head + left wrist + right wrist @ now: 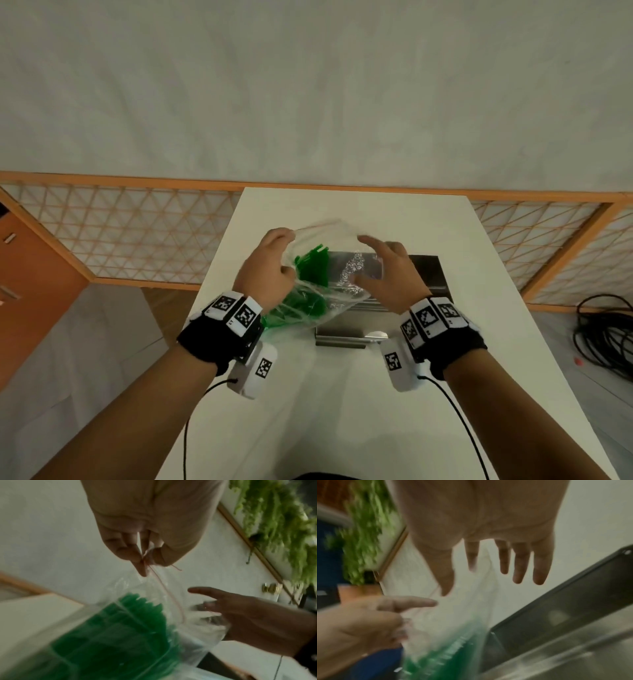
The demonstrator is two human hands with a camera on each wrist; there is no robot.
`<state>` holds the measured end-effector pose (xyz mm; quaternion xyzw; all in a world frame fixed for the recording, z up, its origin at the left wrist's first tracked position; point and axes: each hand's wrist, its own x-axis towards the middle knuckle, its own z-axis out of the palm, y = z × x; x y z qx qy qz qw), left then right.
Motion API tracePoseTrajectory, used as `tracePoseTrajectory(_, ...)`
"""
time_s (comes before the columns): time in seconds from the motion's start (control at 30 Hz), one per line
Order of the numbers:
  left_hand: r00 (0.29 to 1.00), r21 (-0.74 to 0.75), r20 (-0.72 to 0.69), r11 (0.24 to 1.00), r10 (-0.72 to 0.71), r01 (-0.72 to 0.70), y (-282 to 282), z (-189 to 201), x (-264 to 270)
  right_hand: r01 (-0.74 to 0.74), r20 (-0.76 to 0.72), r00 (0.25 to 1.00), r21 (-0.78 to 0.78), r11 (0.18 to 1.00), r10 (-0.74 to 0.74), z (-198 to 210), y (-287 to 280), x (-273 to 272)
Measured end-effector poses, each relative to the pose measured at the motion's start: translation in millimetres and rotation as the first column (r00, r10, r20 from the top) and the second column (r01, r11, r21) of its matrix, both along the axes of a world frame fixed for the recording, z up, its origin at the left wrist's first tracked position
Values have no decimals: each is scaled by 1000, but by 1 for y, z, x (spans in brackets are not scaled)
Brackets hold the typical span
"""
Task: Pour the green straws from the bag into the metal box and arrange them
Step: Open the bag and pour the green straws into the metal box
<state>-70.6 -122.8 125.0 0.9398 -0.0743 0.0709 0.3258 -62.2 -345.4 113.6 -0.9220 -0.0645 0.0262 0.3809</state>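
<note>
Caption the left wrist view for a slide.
Left hand pinches the bag at its red strip; straws inside; right hand open alongside.

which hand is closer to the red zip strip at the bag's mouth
Left. The left hand pinches the red zip strip of the clear bag in its grip. The right hand is open beside the bag's mouth, fingers spread, apart from the strip.

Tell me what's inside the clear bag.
The bag holds a bundle of green straws, still inside. The left hand, which pinches the bag's top edge, hides part of the bundle, so the count is unclear.
</note>
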Motion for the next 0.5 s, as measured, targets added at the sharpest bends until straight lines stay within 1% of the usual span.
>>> tracePoseTrajectory(0.03, 998, -51, -21, 997, -53, 52, -4, 2, -1, -64, 11, 998, 148, 987, 63, 7, 5, -4)
tracePoseTrajectory(0.07, 993, -101, -33, 989, -115, 111, -9, 4, -2, -132, 15, 991, 216, 967, 131, 12, 11, -7)
tracePoseTrajectory(0.1, 984, -142, -34, 975, -176, 170, -14, 7, -2, -189, 10, 982, 198, 962, 191, 14, 18, -9)
tracePoseTrajectory(0.13, 972, -168, -30, 960, -233, 225, -21, 10, -3, -231, 0, 972, 137, 963, 234, 11, 25, -9)
tracePoseTrajectory(0.17, 959, -177, -21, 945, -284, 276, -28, 14, -5, -246, -1, 969, 75, 966, 246, 7, 32, -9)
tracePoseTrajectory(0.2, 944, -178, -10, 930, -329, 322, -35, 16, -6, -228, 17, 974, 56, 972, 228, 3, 38, -7)
tracePoseTrajectory(0.27, 923, -228, -18, 901, -384, 371, -40, 17, -6, -128, 41, 992, 143, 982, 123, -2, 41, 1)
tracePoseTrajectory(0.3, 918, -285, -44, 886, -394, 366, -37, 18, -7, -65, 32, 998, 177, 982, 60, -3, 39, 4)
tracePoseTrajectory(0.37, 921, -404, -79, 857, -381, 319, -26, 16, -7, 50, 8, 999, 143, 988, -52, -7, 32, 11)
tracePoseTrajectory(0.4, 936, -440, -81, 855, -343, 275, -18, 15, -8, 94, -5, 996, 135, 986, -95, -10, 29, 14)
tracePoseTrajectory(0.43, 960, -463, -71, 861, -271, 209, -8, 12, -7, 116, -19, 993, 169, 979, -115, -13, 24, 15)
tracePoseTrajectory(0.47, 985, -473, -62, 874, -162, 114, 2, 8, -6, 137, -51, 990, 240, 961, -128, -18, 19, 16)
tracePoseTrajectory(0.5, 998, -480, -64, 877, -28, -6, 13, 3, -3, 171, -102, 984, 341, 925, -144, -21, 14, 16)
